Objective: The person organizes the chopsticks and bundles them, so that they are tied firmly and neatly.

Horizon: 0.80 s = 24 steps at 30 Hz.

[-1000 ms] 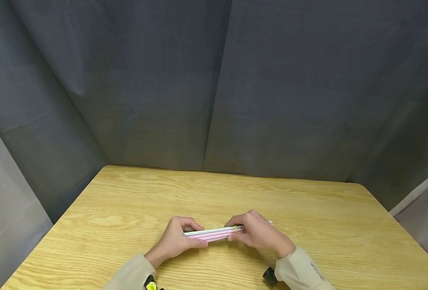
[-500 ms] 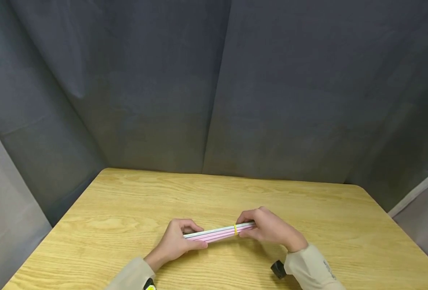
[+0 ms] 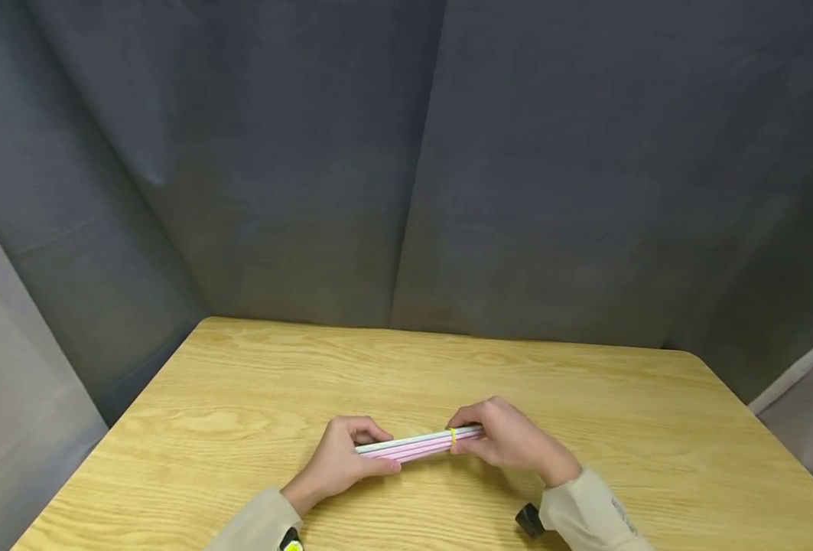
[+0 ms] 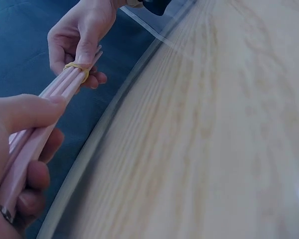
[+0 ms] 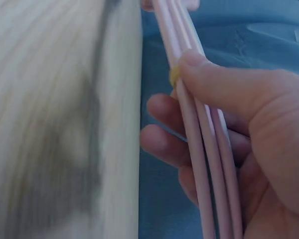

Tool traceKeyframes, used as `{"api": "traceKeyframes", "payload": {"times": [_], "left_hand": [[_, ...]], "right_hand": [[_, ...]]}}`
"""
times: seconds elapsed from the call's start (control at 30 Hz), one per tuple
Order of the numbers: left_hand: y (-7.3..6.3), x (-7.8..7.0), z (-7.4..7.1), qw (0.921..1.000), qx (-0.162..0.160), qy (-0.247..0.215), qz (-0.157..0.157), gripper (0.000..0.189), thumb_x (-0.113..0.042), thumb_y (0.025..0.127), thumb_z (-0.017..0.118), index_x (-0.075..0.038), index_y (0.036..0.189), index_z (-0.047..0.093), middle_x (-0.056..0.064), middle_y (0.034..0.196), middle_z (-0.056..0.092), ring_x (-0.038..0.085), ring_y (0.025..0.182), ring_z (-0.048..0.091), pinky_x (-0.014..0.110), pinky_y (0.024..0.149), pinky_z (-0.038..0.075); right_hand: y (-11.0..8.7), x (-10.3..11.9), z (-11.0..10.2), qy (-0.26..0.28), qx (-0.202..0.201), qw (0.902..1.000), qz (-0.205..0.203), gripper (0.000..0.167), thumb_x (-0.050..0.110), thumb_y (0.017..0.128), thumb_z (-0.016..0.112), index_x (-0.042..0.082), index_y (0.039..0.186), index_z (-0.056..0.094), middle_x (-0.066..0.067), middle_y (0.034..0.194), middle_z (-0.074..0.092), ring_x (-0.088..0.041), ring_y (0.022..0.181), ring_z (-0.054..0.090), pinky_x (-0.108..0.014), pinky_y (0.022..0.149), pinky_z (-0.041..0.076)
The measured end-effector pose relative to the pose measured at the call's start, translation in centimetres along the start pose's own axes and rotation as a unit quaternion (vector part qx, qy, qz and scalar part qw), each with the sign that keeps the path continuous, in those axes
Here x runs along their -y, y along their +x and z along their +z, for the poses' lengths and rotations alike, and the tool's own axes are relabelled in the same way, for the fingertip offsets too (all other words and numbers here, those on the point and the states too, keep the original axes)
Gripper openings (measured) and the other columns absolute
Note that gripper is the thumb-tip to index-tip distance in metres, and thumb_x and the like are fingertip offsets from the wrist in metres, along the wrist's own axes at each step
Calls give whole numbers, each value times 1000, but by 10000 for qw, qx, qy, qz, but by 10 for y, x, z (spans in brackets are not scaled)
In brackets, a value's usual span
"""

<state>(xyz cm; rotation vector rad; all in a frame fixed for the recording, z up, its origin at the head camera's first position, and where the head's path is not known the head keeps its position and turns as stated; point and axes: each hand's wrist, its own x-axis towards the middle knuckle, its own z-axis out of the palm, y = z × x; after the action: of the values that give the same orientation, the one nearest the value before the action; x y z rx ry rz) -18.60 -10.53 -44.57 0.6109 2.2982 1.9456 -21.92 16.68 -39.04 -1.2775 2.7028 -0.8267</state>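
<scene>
A bundle of slim pink and pale sticks [image 3: 413,446] is held slightly slanted above the table, its right end higher in the head view. My left hand [image 3: 337,458] grips the left end, thumb along the near side and fingers behind. A yellow rubber band [image 3: 453,436] circles the bundle toward its right part. My right hand [image 3: 512,438] pinches the sticks there, with the thumb tip right at the band in the right wrist view. Past the right thumb, the stick ends [image 5: 209,169] run down along the palm, slightly spread. Fingers cover both ends in the head view.
The wood-grain table [image 3: 275,367] lies beneath both hands. Dark grey curtains [image 3: 406,168] hang behind it and at the sides. A black wrist device [image 3: 530,520] sits beside the right sleeve, and another dark one [image 3: 291,540] is at the left cuff.
My right hand has slid to the right along the bundle, uncovering more of the sticks and the band, and then stayed about there. My left hand keeps its hold.
</scene>
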Motion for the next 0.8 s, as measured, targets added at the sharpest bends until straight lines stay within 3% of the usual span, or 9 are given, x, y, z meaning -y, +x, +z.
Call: {"api": "traceKeyframes", "payload": {"times": [0.4, 0.8], "left_hand": [[-2, -1, -1, 9999, -52, -48, 97, 30, -7, 69, 86, 3, 93, 71, 19, 92, 72, 15, 81, 70, 24, 72, 56], [-3, -3, 6, 9999, 116, 72, 70, 28, -7, 69, 85, 3, 91, 72, 17, 88, 73, 11, 76, 70, 22, 68, 56]], "right_hand": [[3, 1, 9, -93, -354, 9990, -269, 14, 18, 80, 78, 11, 91, 73, 6, 79, 70, 7, 53, 42, -13, 48, 41], [8, 17, 25, 315, 212, 9989, -259, 24, 25, 86, 70, 9, 104, 72, 0, 97, 74, 6, 69, 56, -13, 60, 49]]}}
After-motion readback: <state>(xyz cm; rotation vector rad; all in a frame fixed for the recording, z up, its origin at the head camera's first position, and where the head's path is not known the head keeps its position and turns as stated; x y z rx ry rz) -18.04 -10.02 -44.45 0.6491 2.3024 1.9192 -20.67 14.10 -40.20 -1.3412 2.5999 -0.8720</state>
